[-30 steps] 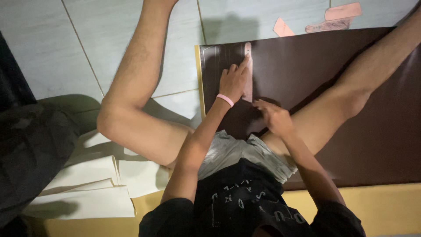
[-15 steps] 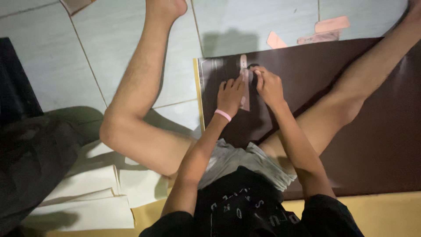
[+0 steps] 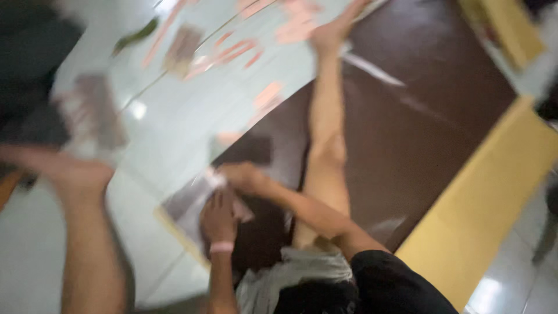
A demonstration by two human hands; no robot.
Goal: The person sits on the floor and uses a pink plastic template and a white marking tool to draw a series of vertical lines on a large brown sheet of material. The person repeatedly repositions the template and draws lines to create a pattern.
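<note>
Left hand (image 3: 219, 219), pink band at the wrist, lies flat with fingers spread on the near corner of a large dark-brown glossy sheet (image 3: 418, 134) spread on the floor; it presses down rather than grips, with nothing closed inside it. Right hand (image 3: 244, 177), just beyond and nearly touching the left, has its fingers curled at a pale, narrow strip (image 3: 212, 177) lying on the same corner; motion blur hides whether the strip is pinched or only touched, so the grip cannot be told. Sheet corner: its left edge runs close beside both hands, with a thin yellowish border (image 3: 174, 229) showing under it. Bare right leg (image 3: 325, 134) stretches across the middle of the sheet, foot near the far edge; bare left leg (image 3: 81, 232) lies off the sheet on the pale tiled floor (image 3: 168, 134), well apart from the hands. Open floor sits between the left leg and the sheet's edge. Yellow board (image 3: 482, 209) borders the sheet's right side, edge to edge. Pinkish scraps (image 3: 232, 49), blurred, lie scattered on the tiles beyond the sheet's far edge. Dark, indistinct mass (image 3: 29, 70) occupies the upper left. Black shirt and grey shorts fill the lower frame.
</note>
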